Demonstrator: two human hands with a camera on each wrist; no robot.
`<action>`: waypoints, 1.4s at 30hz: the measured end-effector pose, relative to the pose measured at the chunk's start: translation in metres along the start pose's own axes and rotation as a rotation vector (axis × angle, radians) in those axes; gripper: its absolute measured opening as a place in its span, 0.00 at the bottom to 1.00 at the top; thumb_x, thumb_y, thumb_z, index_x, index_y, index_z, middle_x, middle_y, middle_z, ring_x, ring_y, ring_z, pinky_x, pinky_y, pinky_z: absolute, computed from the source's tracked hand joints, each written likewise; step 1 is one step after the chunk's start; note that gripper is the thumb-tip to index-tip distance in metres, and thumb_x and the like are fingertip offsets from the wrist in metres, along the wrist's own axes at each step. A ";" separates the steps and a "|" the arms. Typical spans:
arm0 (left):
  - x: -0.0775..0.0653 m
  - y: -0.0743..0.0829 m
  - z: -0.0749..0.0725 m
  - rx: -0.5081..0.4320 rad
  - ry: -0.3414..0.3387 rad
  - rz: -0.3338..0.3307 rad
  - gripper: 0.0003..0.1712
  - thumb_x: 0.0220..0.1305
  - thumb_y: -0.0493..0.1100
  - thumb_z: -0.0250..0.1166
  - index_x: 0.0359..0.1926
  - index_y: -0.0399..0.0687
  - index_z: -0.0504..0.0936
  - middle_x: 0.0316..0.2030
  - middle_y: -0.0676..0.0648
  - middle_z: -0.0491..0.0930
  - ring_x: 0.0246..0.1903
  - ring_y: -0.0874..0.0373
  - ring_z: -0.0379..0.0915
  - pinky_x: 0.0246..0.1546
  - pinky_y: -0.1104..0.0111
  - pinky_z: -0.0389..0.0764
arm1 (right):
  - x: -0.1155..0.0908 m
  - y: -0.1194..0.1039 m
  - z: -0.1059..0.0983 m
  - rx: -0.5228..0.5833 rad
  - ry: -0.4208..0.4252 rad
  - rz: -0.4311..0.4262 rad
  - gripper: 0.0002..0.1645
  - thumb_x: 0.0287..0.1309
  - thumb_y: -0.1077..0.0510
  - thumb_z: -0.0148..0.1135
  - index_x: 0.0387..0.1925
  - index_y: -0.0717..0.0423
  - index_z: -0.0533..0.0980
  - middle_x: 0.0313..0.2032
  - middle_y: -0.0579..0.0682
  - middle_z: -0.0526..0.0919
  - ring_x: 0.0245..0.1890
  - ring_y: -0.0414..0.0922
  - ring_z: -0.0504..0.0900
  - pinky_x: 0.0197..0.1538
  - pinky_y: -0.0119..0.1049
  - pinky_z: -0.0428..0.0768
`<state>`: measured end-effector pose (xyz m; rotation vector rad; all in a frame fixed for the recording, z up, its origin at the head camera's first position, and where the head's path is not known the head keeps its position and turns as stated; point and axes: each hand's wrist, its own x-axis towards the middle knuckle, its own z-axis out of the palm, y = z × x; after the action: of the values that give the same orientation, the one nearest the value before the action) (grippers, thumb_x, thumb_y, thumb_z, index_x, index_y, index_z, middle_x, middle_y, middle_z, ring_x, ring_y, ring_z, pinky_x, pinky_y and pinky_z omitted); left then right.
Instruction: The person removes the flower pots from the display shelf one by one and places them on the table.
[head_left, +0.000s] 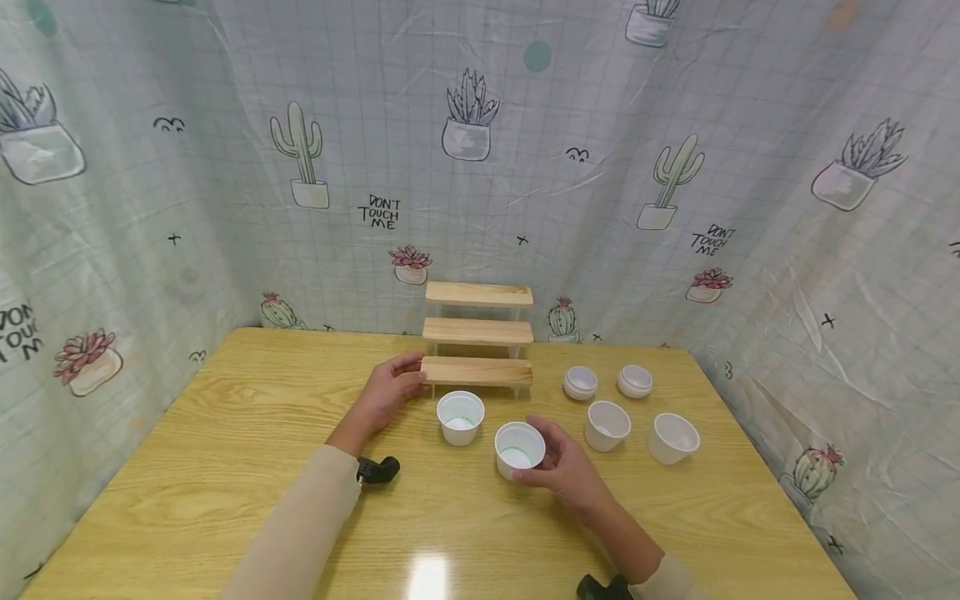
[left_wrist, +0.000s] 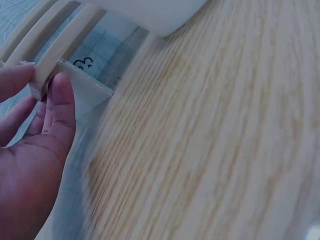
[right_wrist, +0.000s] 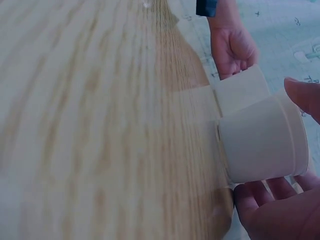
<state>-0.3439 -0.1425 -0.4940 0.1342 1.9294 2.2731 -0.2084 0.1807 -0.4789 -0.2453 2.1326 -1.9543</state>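
Observation:
A small three-tier stand (head_left: pixel 477 332) with wooden shelves stands at the back of the table. My left hand (head_left: pixel 390 390) holds the left end of its lowest shelf (head_left: pixel 476 372); the left wrist view shows the thumb and fingers around that shelf's corner (left_wrist: pixel 40 85). My right hand (head_left: pixel 564 467) grips a white cup (head_left: pixel 519 450) from its right side, with fingers and thumb around the wall. The right wrist view shows this cup (right_wrist: pixel 262 142) with its base at the table surface. Another white cup (head_left: pixel 461 418) stands just in front of the stand, between my hands.
To the right stand two more white cups, a nearer one (head_left: pixel 607 426) and one farther right (head_left: pixel 673 438). Behind them are two small white bowls, one left (head_left: pixel 581 382) and one right (head_left: pixel 635 381). A cactus-print curtain (head_left: pixel 480 217) hangs around the wooden table (head_left: pixel 225 467).

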 end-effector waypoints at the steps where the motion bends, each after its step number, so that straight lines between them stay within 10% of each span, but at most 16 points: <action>1: 0.000 0.000 0.000 -0.011 -0.006 0.000 0.32 0.72 0.30 0.59 0.74 0.31 0.63 0.55 0.43 0.70 0.42 0.63 0.78 0.57 0.63 0.87 | 0.000 0.000 0.000 -0.001 -0.001 0.002 0.57 0.49 0.65 0.80 0.76 0.64 0.58 0.73 0.64 0.67 0.72 0.60 0.69 0.70 0.38 0.78; 42: -0.003 0.001 -0.002 -0.067 -0.012 -0.017 0.32 0.71 0.26 0.59 0.73 0.29 0.63 0.52 0.43 0.71 0.39 0.62 0.80 0.54 0.66 0.88 | 0.007 0.002 0.001 -0.054 0.062 -0.022 0.48 0.48 0.66 0.80 0.70 0.63 0.67 0.66 0.63 0.75 0.69 0.57 0.73 0.70 0.39 0.78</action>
<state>-0.3415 -0.1455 -0.4933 0.1223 1.8388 2.3177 -0.2147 0.1781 -0.4812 -0.2210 2.2328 -1.9423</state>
